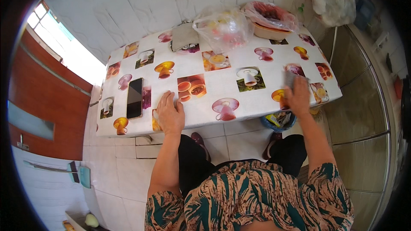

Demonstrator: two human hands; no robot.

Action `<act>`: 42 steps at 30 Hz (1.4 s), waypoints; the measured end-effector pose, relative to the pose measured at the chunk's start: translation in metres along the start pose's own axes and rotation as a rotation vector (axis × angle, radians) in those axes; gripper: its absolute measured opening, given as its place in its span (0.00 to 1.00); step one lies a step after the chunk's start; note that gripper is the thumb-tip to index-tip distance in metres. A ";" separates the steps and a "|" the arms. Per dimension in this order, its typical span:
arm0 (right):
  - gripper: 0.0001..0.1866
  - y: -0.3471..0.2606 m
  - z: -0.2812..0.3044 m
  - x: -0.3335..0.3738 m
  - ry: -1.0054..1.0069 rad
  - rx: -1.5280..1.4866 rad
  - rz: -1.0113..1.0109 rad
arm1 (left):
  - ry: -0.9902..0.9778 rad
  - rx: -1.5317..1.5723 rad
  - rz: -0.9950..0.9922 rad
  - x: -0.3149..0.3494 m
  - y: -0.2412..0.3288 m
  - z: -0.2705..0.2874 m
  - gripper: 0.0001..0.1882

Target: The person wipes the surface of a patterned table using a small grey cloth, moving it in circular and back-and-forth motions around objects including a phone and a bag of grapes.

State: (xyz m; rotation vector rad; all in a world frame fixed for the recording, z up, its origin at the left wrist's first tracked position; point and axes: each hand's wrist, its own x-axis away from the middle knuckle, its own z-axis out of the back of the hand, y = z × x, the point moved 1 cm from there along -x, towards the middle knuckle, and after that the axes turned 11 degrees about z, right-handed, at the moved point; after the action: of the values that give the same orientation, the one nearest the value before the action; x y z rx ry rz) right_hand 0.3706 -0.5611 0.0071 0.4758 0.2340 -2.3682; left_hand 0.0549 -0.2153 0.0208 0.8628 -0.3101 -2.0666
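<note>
My left hand (170,112) lies on the printed tablecloth (227,85) near the front edge, its fingers stretched forward and holding nothing. A dark-screened phone (135,98) lies flat to the left of it. At the right part of the table, my right hand (298,96) presses down on a greyish cloth (290,78), its fingers bent over it. Motion smears the cloth and fingertips a little. The tablecloth is white with pictures of cups and saucers.
Along the wall stand a folded grey cloth (185,37), a clear plastic bag (224,28) and a beige basin (269,31) lined with plastic. A blue bin (278,122) stands below the front edge. Cabinets (359,115) flank the right side; a brown door (49,107) is left.
</note>
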 end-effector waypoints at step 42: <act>0.35 -0.080 0.038 -0.038 -0.094 -0.168 0.326 | -0.116 0.311 0.317 -0.227 0.030 -0.161 0.23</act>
State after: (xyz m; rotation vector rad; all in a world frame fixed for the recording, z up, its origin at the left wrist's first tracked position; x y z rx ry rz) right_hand 0.3332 -0.4900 0.0597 0.2959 0.2861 -2.0269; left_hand 0.2731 -0.0391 0.0235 0.8154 -0.7958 -1.7995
